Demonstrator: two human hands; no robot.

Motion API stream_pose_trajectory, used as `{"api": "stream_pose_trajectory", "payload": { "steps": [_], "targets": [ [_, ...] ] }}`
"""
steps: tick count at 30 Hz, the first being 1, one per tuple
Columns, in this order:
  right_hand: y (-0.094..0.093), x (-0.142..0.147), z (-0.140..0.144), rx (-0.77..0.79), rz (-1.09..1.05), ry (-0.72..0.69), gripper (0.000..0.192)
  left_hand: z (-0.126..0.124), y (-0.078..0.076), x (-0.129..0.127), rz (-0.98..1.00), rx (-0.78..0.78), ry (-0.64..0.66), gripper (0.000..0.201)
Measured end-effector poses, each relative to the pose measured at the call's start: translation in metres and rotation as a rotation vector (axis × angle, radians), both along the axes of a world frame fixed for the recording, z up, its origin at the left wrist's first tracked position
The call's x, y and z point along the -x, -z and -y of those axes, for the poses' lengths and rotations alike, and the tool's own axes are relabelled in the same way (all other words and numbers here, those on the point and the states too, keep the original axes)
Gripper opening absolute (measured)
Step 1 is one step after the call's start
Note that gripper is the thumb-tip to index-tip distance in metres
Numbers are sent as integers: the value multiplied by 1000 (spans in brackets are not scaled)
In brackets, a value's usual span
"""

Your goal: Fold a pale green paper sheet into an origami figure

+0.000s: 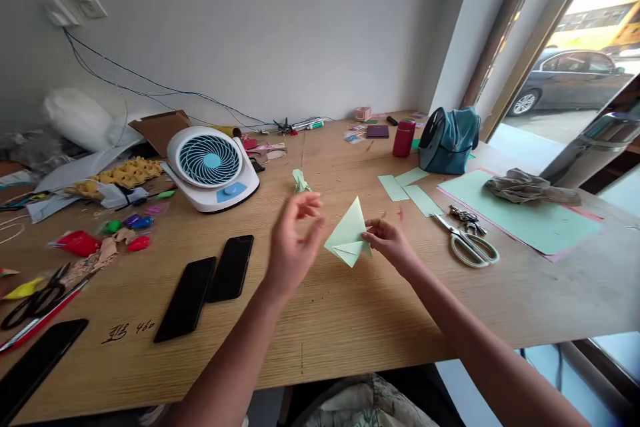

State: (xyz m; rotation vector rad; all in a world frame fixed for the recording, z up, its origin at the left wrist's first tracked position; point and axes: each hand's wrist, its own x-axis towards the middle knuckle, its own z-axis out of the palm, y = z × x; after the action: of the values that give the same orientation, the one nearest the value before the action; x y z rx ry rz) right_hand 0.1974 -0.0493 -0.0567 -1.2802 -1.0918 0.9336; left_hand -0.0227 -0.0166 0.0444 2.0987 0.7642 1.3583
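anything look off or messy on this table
Mostly clutter at the left edge: bright scraps and torn cardboard lie scattered beside the fan. The folded paper in the right hand looks intact.

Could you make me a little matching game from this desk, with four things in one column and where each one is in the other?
Things:
1. folded green paper
2. scissors
3. small fan
4. two black phones

Places:
A. lying flat on the table, left of the left hand
B. pinched in the right hand
C. at the back left, tilted face up
D. right of the right hand, beside a bunch of keys

Pairs: 1-B, 2-D, 3-C, 4-A
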Motion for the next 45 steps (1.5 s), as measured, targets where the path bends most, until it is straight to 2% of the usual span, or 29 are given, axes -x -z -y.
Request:
{"api": "stream_pose_trajectory", "payload": {
  "steps": [3, 5, 8, 10, 13, 15, 19, 22, 29, 38, 45],
  "targets": [
    [8, 2, -1, -10, -56, -6, 45, -14, 37, -19, -196, 228, 84, 69],
    [14, 5, 1, 2, -78, -11, 45, -19, 63, -29, -256, 371, 73, 76],
    [18, 6, 3, 28, -92, -20, 44, -22, 87, -33, -270, 542, 100, 30],
    [17, 5, 5, 32, -91, -64, 42, -22, 94, -32, -189, 635, 120, 18],
    [16, 4, 5, 19, -61, -181, 41, -23, 100, -29, -35, 686, 118, 22],
    [18, 3, 5, 38, -11, -209, 40, -22, 103, -29, 20, 681, 106, 24],
    [19, 4, 7, 82, 41, -193, 44, -16, 107, -31, 50, 697, 149, 25],
    [13, 6, 10, 68, 29, -181, 47, -13, 107, -32, -4, 761, 196, 26],
    [5, 12, 14, 61, 33, -164, 49, -13, 109, -32, -75, 744, 190, 23],
    [0, 16, 16, 71, 64, -181, 50, -8, 112, -33, 20, 841, 201, 30],
    [4, 17, 12, 54, -17, -93, 48, -9, 110, -32, 30, 884, 182, 31]
  ]
}}
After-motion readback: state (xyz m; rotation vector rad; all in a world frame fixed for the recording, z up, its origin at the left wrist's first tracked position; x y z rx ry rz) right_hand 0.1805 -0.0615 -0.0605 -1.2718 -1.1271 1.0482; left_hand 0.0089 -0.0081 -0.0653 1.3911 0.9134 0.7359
